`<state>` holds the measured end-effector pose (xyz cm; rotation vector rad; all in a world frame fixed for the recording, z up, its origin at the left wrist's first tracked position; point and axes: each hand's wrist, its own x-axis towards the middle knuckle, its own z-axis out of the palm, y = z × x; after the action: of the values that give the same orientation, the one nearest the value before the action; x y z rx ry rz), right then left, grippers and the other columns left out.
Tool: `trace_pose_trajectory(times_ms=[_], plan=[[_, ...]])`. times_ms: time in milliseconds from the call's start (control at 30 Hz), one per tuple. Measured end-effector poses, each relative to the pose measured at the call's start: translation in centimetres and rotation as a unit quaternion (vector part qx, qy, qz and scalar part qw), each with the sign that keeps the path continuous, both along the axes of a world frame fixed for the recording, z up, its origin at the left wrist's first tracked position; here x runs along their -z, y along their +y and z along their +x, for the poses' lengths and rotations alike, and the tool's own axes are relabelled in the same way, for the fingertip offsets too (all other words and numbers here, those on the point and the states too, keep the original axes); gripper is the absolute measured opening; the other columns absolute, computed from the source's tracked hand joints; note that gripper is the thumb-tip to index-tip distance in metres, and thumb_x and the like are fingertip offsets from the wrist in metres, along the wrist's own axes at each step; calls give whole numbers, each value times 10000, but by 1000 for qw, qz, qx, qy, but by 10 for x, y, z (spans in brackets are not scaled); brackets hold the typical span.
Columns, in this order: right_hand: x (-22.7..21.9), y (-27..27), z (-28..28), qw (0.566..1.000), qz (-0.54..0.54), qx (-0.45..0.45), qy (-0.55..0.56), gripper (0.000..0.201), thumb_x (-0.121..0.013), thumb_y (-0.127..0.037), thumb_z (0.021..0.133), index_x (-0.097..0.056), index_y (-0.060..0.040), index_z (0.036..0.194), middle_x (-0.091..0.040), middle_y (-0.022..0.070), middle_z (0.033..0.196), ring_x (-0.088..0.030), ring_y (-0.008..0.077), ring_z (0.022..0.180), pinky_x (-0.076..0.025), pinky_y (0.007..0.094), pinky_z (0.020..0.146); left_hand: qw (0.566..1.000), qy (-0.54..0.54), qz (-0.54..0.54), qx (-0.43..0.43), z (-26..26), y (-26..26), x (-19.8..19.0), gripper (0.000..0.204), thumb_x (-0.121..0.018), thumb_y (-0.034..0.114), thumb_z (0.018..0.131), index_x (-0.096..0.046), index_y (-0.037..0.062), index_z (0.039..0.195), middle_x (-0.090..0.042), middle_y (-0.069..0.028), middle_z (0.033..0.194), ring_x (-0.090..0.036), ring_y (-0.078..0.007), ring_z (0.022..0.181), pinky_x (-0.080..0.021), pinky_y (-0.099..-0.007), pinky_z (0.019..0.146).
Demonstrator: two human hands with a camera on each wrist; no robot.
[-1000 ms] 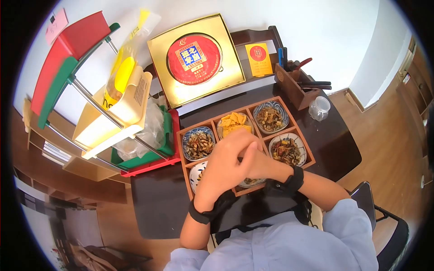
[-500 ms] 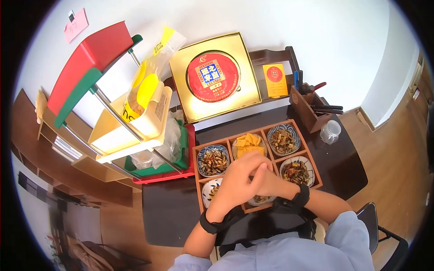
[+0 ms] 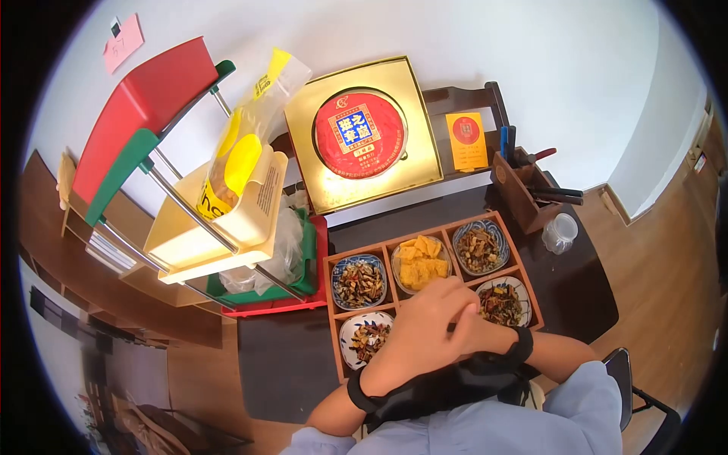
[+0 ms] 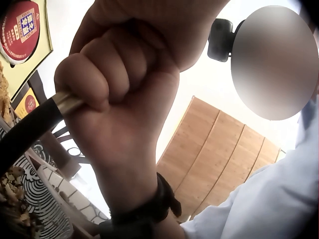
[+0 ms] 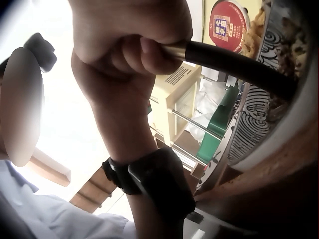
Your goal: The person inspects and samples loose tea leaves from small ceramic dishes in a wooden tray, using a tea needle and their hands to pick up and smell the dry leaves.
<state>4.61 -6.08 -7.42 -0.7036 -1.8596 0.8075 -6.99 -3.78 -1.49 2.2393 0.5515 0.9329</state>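
Note:
In the head view my left hand (image 3: 413,334) and right hand (image 3: 485,334) are clasped together over the front of a divided wooden tray (image 3: 334,334). Fingers of both curl round a black stick with a gold-coloured section, hidden below the hands in that view. In the left wrist view the black stick (image 4: 30,129) slants forward and down from the fist. The right wrist view has the black stick (image 5: 239,64) reaching over a wave-patterned bowl (image 5: 251,122) of dried brown pieces. A bowl of yellow chunks (image 3: 421,265) sits just beyond the hands.
More bowls of dried pieces (image 3: 359,282) fill the tray. A rack (image 3: 205,220) with bagged food stands left. Behind are a gold box (image 3: 364,136) and a yellow card (image 3: 466,140). A wooden caddy (image 3: 527,193) and clear jar (image 3: 560,233) stand right.
The head view has shifted, so the tray sits lower and further right. My clasped hands have moved back towards the body, uncovering more of the yellow chunks and hiding the front middle bowl.

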Motion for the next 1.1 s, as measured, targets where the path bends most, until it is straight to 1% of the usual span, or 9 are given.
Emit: trace_pose_trajectory(times_ms=[300, 567, 600, 767, 833, 967, 1033, 1067, 1100], plan=[[-27, 8, 0, 996, -4, -68, 50, 117, -590, -110, 837, -571, 4, 858, -585, 124, 825, -567, 192, 772, -443, 316, 643, 999, 43, -16, 0, -9, 8, -6, 108, -540, 123, 839, -588, 29, 864, -528, -128, 786, -548, -306, 723, -444, -363, 631], [-39, 16, 8, 985, -41, -129, 105, 152, -588, -120, 851, -586, -7, 750, -586, 103, 696, -561, 157, 659, -426, 304, 582, 999, 24, 49, 5, -43, 7, -50, 221, -588, 140, 825, -602, 12, 1004, -590, -157, 1078, -592, -333, 946, -479, -365, 799], [-39, 16, 4, 986, -73, -101, 113, 318, -584, -115, 859, -477, -7, 579, -434, 54, 497, -410, 111, 468, -326, 294, 461, 998, -31, 39, -25, -48, 2, -54, 170, -609, 114, 803, -638, 20, 943, -629, -153, 1010, -616, -304, 907, -481, -387, 800], [-49, 16, 5, 973, -187, -124, 61, 389, -569, -60, 857, -364, -10, 530, -307, 24, 452, -255, 105, 404, -220, 302, 400, 989, -127, 66, 37, -62, -11, -62, 124, -626, 35, 702, -674, 50, 816, -658, -108, 755, -626, -256, 761, -486, -365, 768], [-57, 14, 6, 977, -154, -106, 101, 396, -579, -51, 849, -354, -11, 526, -303, 24, 450, -257, 103, 400, -213, 295, 397, 903, -317, 271, 105, -47, -8, -45, 93, -624, 64, 786, -630, 85, 876, -653, -113, 811, -632, -246, 687, -509, -348, 614], [-40, 19, 8, 978, -129, -114, 120, 391, -565, -29, 851, -351, -13, 525, -306, 25, 443, -253, 115, 395, -208, 293, 397, 951, -271, 48, 142, -55, -39, -56, 76, -593, 53, 802, -614, 117, 836, -662, -117, 866, -646, -237, 763, -530, -381, 681], [-36, 19, 4, 980, -144, -97, 92, 381, -560, -21, 850, -357, -11, 528, -310, 26, 447, -250, 115, 399, -209, 294, 399, 826, -444, 293, 188, -33, -23, -38, 112, -573, 40, 771, -608, 129, 831, -658, -125, 883, -649, -245, 791, -527, -366, 670], [-38, 19, 5, 975, -163, -117, 93, 380, -561, -22, 850, -357, -9, 529, -312, 28, 450, -250, 114, 400, -209, 294, 399, 933, -358, 10, 34, -51, -70, -59, 94, -570, 41, 741, -588, 116, 794, -651, -120, 879, -645, -238, 773, -528, -353, 656], [-41, 19, 5, 970, -180, -138, 94, 380, -561, -23, 850, -357, -6, 530, -315, 30, 452, -249, 114, 402, -209, 295, 400, 933, -359, 13, 35, -54, -65, -57, 94, -570, 41, 741, -588, 116, 794, -651, -120, 879, -645, -238, 773, -528, -353, 656]])
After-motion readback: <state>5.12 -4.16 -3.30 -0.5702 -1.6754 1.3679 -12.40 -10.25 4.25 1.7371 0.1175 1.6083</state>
